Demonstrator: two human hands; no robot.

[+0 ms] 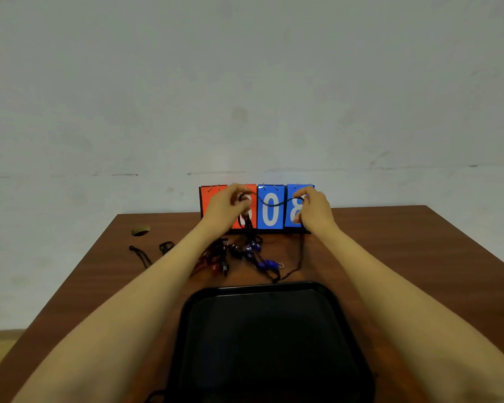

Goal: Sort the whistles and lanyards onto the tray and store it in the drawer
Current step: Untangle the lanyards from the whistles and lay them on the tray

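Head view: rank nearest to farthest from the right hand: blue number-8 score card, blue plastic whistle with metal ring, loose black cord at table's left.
1. Blue number-8 score card, directly behind the right hand.
2. Blue plastic whistle, mid-table.
3. Loose black cord, far left.

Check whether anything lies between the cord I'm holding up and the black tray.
Yes. The cord, stretched between your left hand and right hand, is raised beyond a tangled pile of whistles and lanyards lying between it and the tray. Strands hang from your left hand into that pile, so it may drag.
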